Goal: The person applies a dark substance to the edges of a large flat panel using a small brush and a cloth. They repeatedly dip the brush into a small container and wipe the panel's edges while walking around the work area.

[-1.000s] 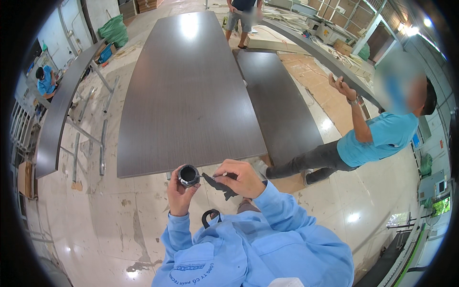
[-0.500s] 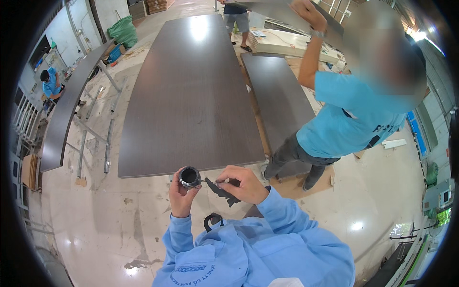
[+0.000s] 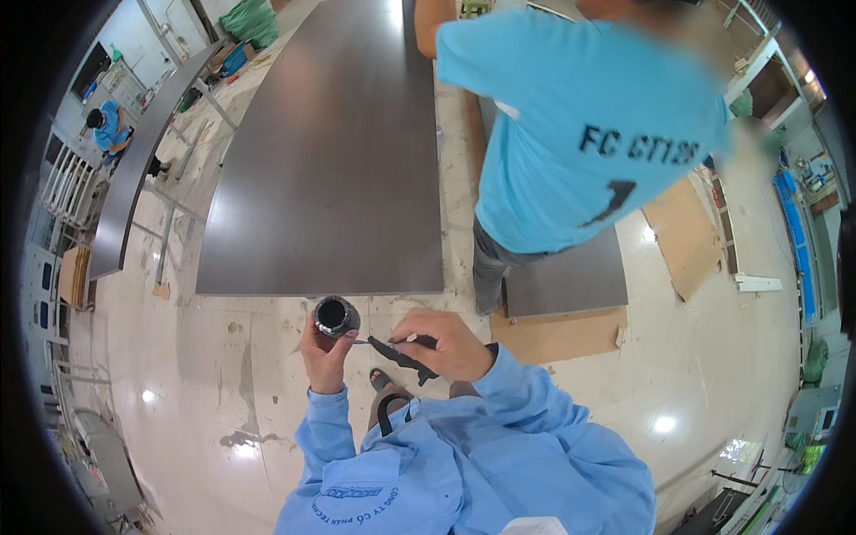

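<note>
My left hand is wrapped round a small dark jar, with its round open mouth facing up. Pinched in my right hand is a crumpled black cloth, its loose end hanging below the fingers. A thin stick-like piece runs between the cloth and the jar hand; its kind is too small to tell. Both hands are just this side of the near edge of a large dark brown panel, not touching it.
A co-worker in a light blue shirt stands close at the right, back toward me. Beside them a smaller dark panel lies over cardboard. At left, a long narrow panel rests on metal stands, another person behind it.
The co-worker has come left beside the large panel, back now toward me, raised arm lowered. My view has shifted right. Both my hands keep their holds.
</note>
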Tool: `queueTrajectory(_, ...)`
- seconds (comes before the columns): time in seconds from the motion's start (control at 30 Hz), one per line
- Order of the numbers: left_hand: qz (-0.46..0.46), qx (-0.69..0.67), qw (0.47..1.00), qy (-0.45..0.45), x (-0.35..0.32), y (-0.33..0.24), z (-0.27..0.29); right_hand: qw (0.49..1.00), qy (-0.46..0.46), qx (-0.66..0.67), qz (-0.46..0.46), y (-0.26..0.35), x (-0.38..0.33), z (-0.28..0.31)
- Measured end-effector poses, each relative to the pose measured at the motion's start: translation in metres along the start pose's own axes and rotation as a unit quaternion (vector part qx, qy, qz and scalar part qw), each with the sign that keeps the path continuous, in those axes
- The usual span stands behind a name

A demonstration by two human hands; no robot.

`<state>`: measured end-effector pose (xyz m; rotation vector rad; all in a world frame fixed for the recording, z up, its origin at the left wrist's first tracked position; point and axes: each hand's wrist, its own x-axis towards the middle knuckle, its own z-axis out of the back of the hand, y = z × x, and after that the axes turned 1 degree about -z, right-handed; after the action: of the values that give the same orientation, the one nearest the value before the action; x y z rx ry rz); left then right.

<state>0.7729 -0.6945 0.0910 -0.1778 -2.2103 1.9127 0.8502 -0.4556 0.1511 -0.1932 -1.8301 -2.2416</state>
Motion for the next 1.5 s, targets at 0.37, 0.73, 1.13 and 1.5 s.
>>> queueTrajectory(0.37, -0.014, 0.003, 1.0, 0.01, 0.006, 0.006, -0.04, 0.997, -0.042, -0.008, -0.064, -0.026, -0.022, 0.06)
queueTrajectory(0.73, 0.053, -0.013, 0.998, 0.016, 0.057, 0.033, -0.093, 0.971, -0.162, -0.077, -0.155, -0.119, 0.007, 0.16)
queueTrajectory(1.13, 0.067, 0.079, 0.988, -0.117, 0.145, 0.079, -0.175, 0.952, -0.212, -0.219, -0.013, -0.387, 0.227, 0.317)
queueTrajectory(1.5, 0.134, 0.119, 0.97, -0.166, 0.181, 0.106, -0.207, 0.908, -0.211, -0.36, 0.039, -0.473, 0.291, 0.337)
